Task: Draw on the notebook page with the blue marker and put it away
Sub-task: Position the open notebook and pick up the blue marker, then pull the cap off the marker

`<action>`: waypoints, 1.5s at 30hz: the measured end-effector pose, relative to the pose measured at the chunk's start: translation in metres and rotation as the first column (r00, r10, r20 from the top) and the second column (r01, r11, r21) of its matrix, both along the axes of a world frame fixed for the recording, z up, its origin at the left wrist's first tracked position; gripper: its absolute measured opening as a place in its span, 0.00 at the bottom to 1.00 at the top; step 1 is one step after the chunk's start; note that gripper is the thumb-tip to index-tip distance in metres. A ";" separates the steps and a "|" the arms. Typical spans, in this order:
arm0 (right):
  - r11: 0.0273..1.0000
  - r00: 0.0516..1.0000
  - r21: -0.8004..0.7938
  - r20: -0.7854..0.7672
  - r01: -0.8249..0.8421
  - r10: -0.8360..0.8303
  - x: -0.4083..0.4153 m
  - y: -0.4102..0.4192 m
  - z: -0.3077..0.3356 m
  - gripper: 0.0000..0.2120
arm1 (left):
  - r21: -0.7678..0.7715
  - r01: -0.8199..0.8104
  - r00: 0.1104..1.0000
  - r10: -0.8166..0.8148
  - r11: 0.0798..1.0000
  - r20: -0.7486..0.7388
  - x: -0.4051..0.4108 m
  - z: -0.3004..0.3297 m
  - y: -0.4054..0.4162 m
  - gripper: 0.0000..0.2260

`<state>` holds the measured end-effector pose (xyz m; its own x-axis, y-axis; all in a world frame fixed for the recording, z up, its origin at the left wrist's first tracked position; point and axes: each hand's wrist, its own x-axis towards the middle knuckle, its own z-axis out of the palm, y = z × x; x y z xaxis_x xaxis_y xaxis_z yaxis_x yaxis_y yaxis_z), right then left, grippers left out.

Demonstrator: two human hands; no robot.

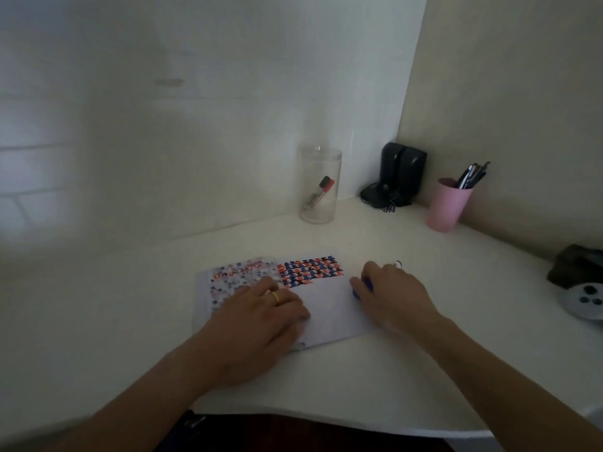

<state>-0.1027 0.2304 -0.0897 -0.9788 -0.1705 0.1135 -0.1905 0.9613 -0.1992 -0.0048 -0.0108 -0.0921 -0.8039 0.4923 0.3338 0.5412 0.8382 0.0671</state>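
An open notebook (326,308) lies on the white worktop (375,380), its upper part filled with rows of small red, blue and black marks. The left hand (261,318) rests flat on the left of the page, fingers spread, a gold ring (276,297) on one finger. The right hand (388,291) is closed around the blue marker (360,290) at the page's right edge. Behind stand a clear jar (319,185) holding two markers and a pink cup (448,203) of pens.
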 end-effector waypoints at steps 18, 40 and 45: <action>0.074 0.873 -0.973 0.229 0.219 0.432 -0.049 -0.050 -0.002 0.17 | 0.235 -0.159 0.987 0.149 0.959 0.060 -0.093 0.023 -0.021 0.13; 0.065 0.936 -0.994 -0.061 -0.089 0.346 -0.033 -0.056 0.003 0.13 | 0.148 -0.062 0.987 0.083 0.987 -0.137 -0.100 0.012 0.001 0.13; 0.078 0.950 -0.988 -0.106 -0.134 0.295 -0.028 -0.055 0.007 0.14 | 0.245 0.043 0.995 -0.019 0.969 -0.099 -0.092 0.013 0.007 0.16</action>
